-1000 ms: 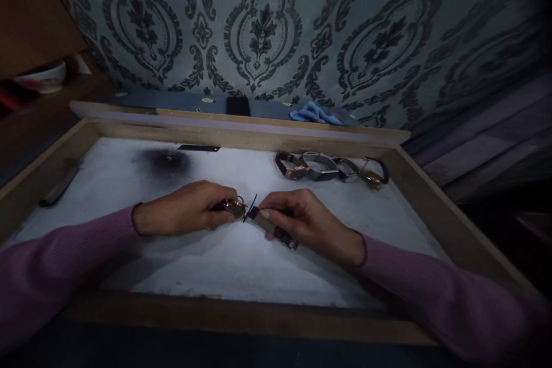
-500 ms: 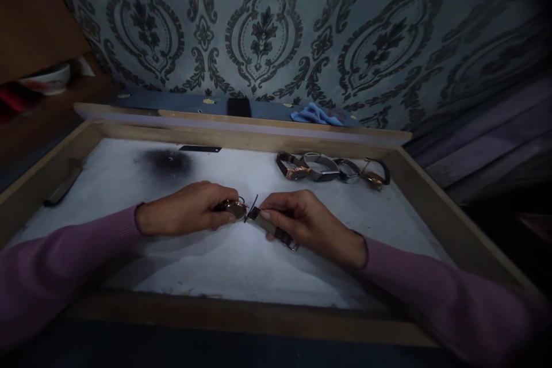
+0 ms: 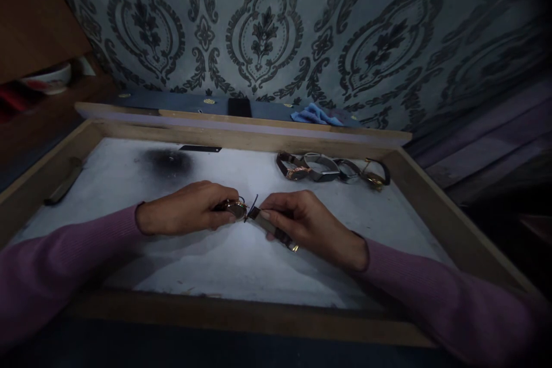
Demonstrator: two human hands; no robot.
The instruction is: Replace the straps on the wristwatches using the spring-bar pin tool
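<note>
Pinched in my left hand point(image 3: 196, 207) is a round wristwatch point(image 3: 237, 210) with a gold-coloured rim, its face end turned toward the middle. My right hand point(image 3: 304, 221) is closed on a brown watch strap point(image 3: 276, 230), which slants down to a shiny gold-coloured buckle. The strap's upper end comes up close to the watch case; whether the two are joined I cannot tell. A thin dark strip point(image 3: 254, 205) sticks up between them. Both hands are held above the white bottom of a shallow wooden tray point(image 3: 241, 315).
Several wristwatches point(image 3: 321, 168) stand in a row at the tray's back right. A dark flat strip point(image 3: 200, 149) lies near the back wall, and a long-handled tool point(image 3: 64, 183) at the left. Beyond the tray are a black phone-like object point(image 3: 238, 107) and a blue cloth point(image 3: 317, 114).
Both hands keep their places and grips. The buckle end of the strap shows a slightly brighter gold glint now.
</note>
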